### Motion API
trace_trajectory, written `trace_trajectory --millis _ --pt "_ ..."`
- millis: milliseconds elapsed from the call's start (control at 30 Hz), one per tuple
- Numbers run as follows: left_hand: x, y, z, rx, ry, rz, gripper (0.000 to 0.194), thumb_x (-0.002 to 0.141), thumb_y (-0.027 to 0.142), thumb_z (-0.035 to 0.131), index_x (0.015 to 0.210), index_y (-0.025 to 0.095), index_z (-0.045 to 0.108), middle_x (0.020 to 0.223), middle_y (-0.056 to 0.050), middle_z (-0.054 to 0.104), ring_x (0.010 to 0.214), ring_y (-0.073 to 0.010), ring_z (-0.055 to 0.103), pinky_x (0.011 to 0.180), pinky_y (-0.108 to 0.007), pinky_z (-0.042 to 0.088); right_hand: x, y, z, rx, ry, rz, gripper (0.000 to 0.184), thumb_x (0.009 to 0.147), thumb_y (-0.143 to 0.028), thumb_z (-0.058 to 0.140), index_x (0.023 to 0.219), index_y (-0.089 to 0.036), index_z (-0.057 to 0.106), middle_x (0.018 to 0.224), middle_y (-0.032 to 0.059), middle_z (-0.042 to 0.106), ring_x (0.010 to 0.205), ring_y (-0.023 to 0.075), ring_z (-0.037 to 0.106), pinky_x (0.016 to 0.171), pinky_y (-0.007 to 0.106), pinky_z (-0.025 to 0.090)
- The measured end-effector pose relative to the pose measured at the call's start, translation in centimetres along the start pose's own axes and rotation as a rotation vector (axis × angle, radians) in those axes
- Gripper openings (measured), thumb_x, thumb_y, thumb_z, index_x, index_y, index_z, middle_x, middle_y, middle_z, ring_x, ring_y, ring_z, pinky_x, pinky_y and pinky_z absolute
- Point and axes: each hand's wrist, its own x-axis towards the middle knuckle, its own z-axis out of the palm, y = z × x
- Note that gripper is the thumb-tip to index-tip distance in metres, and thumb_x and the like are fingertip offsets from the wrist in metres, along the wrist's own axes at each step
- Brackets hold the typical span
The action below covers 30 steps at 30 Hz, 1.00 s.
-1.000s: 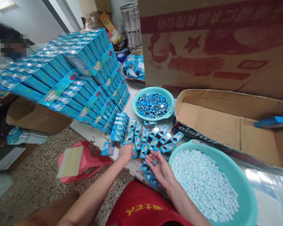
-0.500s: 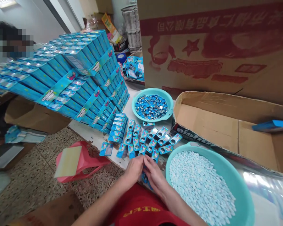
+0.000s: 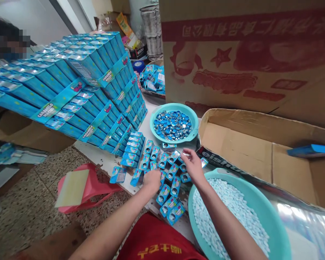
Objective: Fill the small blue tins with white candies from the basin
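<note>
My left hand point(image 3: 152, 179) is closed, low among the small blue boxes; its fingertips and anything in them are hidden. My right hand point(image 3: 193, 164) hovers above the right side of the boxes, fingers apart and slightly curled, nothing visible in them. Under and around both hands, small blue boxes point(image 3: 175, 186) stand in loose rows, many with a round hole on top. Just beyond them is a turquoise bowl point(image 3: 196, 133) filled with shiny blue and silver round caps point(image 3: 173, 124). Below my right forearm, a larger turquoise basin point(image 3: 280, 220) holds pale blue candies point(image 3: 241, 209).
To the left rise stacked trays of blue boxes point(image 3: 97, 104), beside a row of standing boxes point(image 3: 132, 150). An open cardboard tray point(image 3: 241, 139) lies at right, before a big carton point(image 3: 233, 54). A red stool point(image 3: 90, 187) stands on the floor; another person point(image 3: 8, 39) is at far left.
My hands, together over the near boxes before, have separated. The left moved slightly up and left, the right up and right toward the caps. Boxes they covered at the near edge now show.
</note>
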Motion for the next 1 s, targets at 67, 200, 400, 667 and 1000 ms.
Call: trace_trajectory --millis 67,200,400,667,1000 --pt "-0.1 -0.2 0.1 0.015 0.013 0.009 0.038 0.072 0.007 0.059 0.108 0.015 0.057 0.099 -0.013 0.069 0.102 -0.0248 0.062 0.078 -0.029 0.045 4.4 -1.1 0.7 -0.109 0.002 -0.053 0.040 0.079 -0.032 0.055 0.117 -0.019 0.054 0.123 0.0103 0.053 0.112 0.0239 0.050 0.096 0.039 0.040" --pt "0.3 -0.8 0.2 0.022 0.028 0.026 0.036 0.072 0.009 0.061 0.107 0.015 0.058 0.092 -0.011 0.071 0.095 -0.0242 0.065 0.071 -0.029 0.046 12.9 -2.2 3.2 -0.348 -0.028 -0.029 0.053 0.066 -0.018 0.069 0.117 -0.017 0.055 0.136 0.0141 0.040 0.129 0.0346 0.029 0.104 0.049 0.024" --pt "0.6 -1.2 0.3 -0.013 0.022 0.057 0.038 0.071 0.009 0.063 0.109 0.014 0.057 0.093 -0.012 0.071 0.097 -0.0264 0.064 0.071 -0.030 0.047 17.3 -1.3 7.4 -0.497 -0.079 0.095 0.045 0.077 -0.024 0.067 0.119 -0.015 0.053 0.139 0.0131 0.038 0.132 0.0352 0.025 0.104 0.058 0.021" --pt "0.3 -1.4 0.2 -0.051 0.025 0.073 0.045 0.070 0.009 0.064 0.114 0.012 0.055 0.094 -0.013 0.070 0.096 -0.0276 0.064 0.069 -0.031 0.047 18.3 -2.3 4.8 -0.054 -0.043 0.239 0.028 0.089 -0.031 0.056 0.113 -0.016 0.055 0.118 0.0077 0.055 0.100 0.0206 0.057 0.084 0.041 0.049" --pt "-1.2 -3.9 -0.4 -0.253 0.214 0.268 0.017 0.079 0.032 0.057 0.091 0.020 0.060 0.077 -0.003 0.067 0.079 -0.0203 0.064 0.065 -0.027 0.041 6.8 -5.2 2.1 1.066 -0.158 0.468 0.011 0.087 -0.021 0.055 0.076 -0.018 0.056 0.067 -0.0011 0.059 0.063 0.0105 0.059 0.050 0.020 0.052"
